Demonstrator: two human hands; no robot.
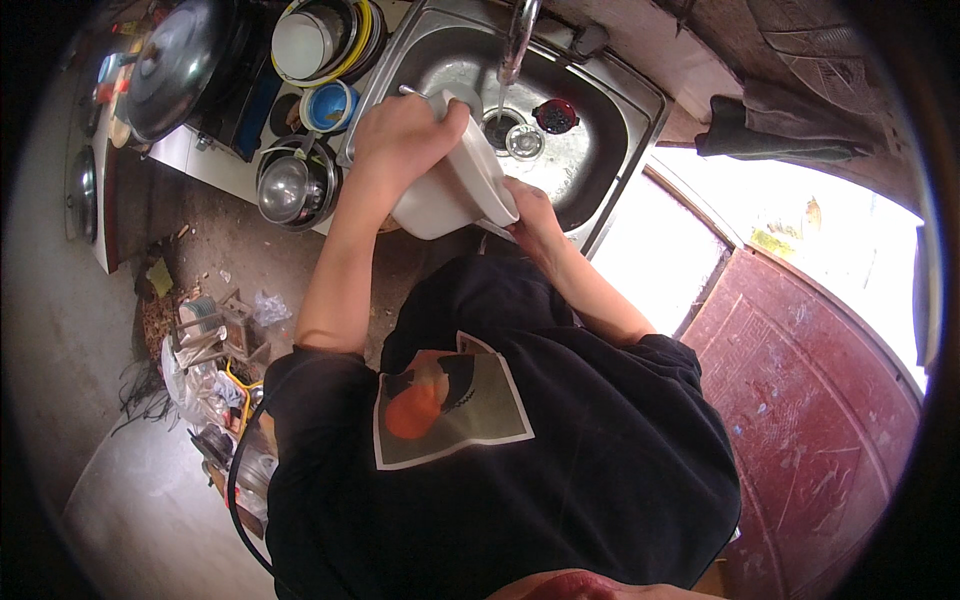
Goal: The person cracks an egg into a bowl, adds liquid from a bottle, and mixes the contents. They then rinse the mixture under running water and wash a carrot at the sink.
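I stand at a steel sink (pixel 600 150) and look straight down over my black shirt. My left hand (pixel 405 135) grips the upper end of a white plastic container (pixel 465 185), tilted over the sink's front edge. My right hand (pixel 530 215) holds the container's lower right corner. Water runs from the tap (pixel 518 40) toward the drain (pixel 503 128). In the basin lie a small dark red lid (pixel 556 115) and a clear round piece (pixel 524 142).
Left of the sink stand stacked bowls (pixel 315 40), a blue cup (pixel 328 105), a steel pot (pixel 290 185) and a large pan lid (pixel 175 65). Clutter and bags (pixel 205 370) lie on the floor at lower left. A red door (pixel 800 390) stands at right, a dark cloth (pixel 780 135) above it.
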